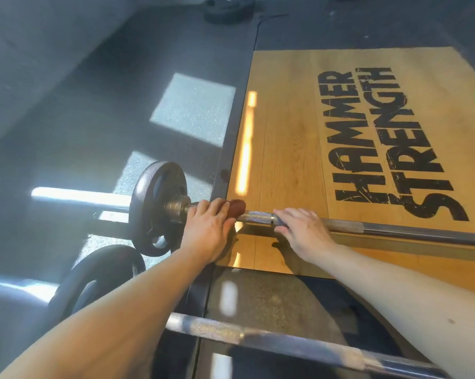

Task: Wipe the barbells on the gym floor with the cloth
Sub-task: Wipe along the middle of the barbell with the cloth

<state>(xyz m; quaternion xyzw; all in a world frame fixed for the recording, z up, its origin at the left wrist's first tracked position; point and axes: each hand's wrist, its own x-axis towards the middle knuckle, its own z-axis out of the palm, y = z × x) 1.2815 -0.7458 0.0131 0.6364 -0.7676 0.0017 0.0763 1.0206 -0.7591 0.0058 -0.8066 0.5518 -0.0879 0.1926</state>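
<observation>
A steel barbell (395, 229) lies across the wooden lifting platform (285, 149), with a dark weight plate (148, 206) on its left end. My left hand (209, 228) presses a reddish-brown cloth (237, 207) around the shaft just inside the plate's collar. My right hand (302, 231) rests on the knurled shaft a little to the right, fingers curled loosely over it. A second barbell (258, 335) lies nearer to me, with its own dark plate (99, 277) at the left, partly hidden by my left forearm.
Dark rubber flooring (94, 105) with sunlit patches surrounds the platform, which carries "HAMMER STRENGTH" lettering (381, 143). A loose weight plate (225, 8) lies flat at the far edge of the floor.
</observation>
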